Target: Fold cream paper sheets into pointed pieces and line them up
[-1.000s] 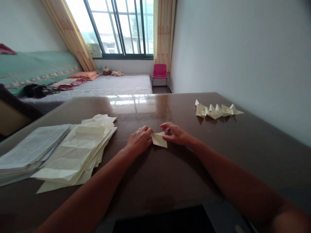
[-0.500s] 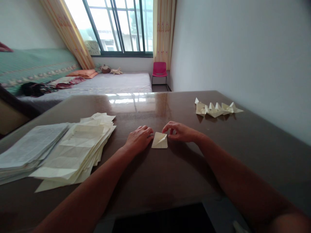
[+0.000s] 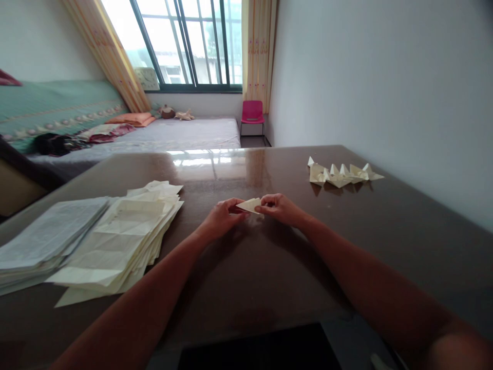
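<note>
A small folded cream paper piece is held just above the dark brown table, between both hands. My left hand pinches its left side with curled fingers. My right hand grips its right side, fingers closed over the edge. The piece is lifted and tilted, showing a pointed end toward the left hand.
A spread stack of cream sheets lies at the left, beside a pile of grey printed paper. Several finished folded paper pieces sit at the far right near the wall. Beyond the table are a bed and a pink chair.
The folded paper lay flat on the table with the hands at its sides; now both hands have picked it up and hold it between them.
</note>
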A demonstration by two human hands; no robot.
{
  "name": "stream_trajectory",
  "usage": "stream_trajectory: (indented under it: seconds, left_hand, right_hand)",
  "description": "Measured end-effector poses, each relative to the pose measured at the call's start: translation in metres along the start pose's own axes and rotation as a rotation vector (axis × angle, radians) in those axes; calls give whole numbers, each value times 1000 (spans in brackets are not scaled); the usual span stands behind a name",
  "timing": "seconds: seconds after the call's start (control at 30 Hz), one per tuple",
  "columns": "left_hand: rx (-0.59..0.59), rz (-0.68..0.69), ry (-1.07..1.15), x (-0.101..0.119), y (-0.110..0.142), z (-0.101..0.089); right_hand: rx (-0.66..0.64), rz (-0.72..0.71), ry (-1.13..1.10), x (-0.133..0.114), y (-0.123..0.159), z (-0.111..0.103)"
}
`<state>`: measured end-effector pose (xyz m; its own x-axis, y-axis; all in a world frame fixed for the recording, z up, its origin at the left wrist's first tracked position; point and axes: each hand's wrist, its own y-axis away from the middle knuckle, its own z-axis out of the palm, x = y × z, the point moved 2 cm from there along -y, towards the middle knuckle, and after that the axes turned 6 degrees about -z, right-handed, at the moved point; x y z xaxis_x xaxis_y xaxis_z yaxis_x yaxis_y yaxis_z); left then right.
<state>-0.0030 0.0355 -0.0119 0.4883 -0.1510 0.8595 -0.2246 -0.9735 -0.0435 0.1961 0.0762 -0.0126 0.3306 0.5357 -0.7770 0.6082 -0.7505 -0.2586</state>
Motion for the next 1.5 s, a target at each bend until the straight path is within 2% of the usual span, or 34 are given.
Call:
stream_trajectory:
  seconds: [0.13,0.3,0.37,0.43,0.57,0.67,0.9,1.07,1.23,1.5]
  left_hand:
    - [4,-25,138,1,0,2]
    - [85,-59,116,1,0,-2]
    - [93,-65,108,3,0,-2]
    - [69,-60,169,6,1,0]
    - [-54,-6,407,13,3,6]
    - [-122,0,496,16,5,8]
    - [-132,-38,529,14,7,8]
    - [-115,-52,492,16,8,7]
    - [-102,-40,436,23,11,4]
    - [-76,-48,417,21,10,3]
  right_hand:
    - [-27,-47,-79,-2,0,5]
    - [36,-6,-292,-5,-1,8]
    - [7,-10,-337,-8,-2,10]
    - [-16,-8,-371,-10,-2,11]
    - [8,98,-480,-11,0,13]
    - [-18,135,-582,-10,1,16]
    - [-76,167,-762,-8,2,22]
    - [-93,179,-768,-12,2,22]
    - [57,164,-589,-16,0,15]
    - [13,175,-639,-16,1,16]
